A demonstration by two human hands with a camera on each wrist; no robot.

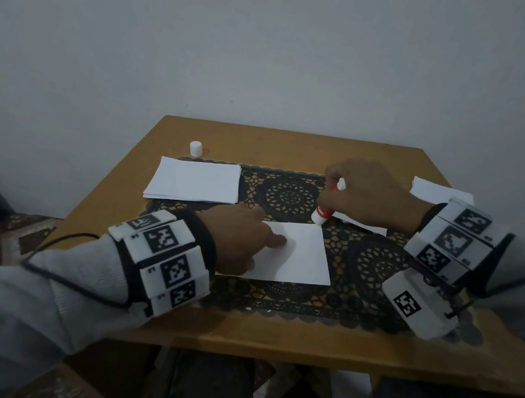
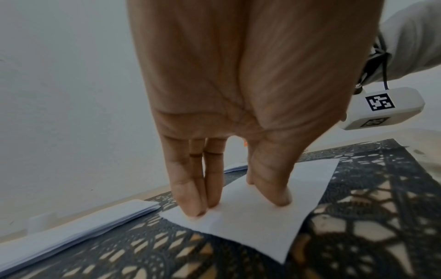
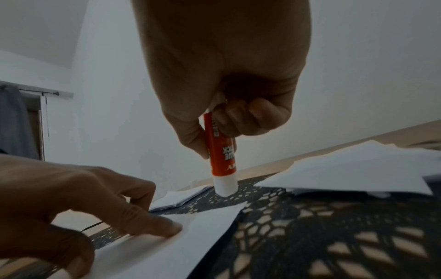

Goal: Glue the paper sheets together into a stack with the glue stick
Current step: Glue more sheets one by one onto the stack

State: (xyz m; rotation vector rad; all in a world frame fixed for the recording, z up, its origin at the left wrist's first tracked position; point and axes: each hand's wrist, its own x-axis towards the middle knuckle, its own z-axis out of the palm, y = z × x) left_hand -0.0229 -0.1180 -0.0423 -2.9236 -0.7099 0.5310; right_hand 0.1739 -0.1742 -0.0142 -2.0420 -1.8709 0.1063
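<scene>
Two hands, one glue stick (image 3: 220,151)

Left hand (image 1: 240,240) presses one sheet (image 1: 296,256) flat, fingers straight; right hand (image 1: 366,192) grasps the stick; two paper piles flank them.

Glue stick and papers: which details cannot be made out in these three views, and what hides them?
- Glue stick tip, right wrist view: whether it touches the lace mat or hovers cannot be told.
- Its upper end, head view: the right hand covers it.
- Sheet near corner, head view: the left hand hides it.
- Paper pile, head view: the sheet count is too fine to tell.
- Label, right wrist view: fingers cover part.
</scene>
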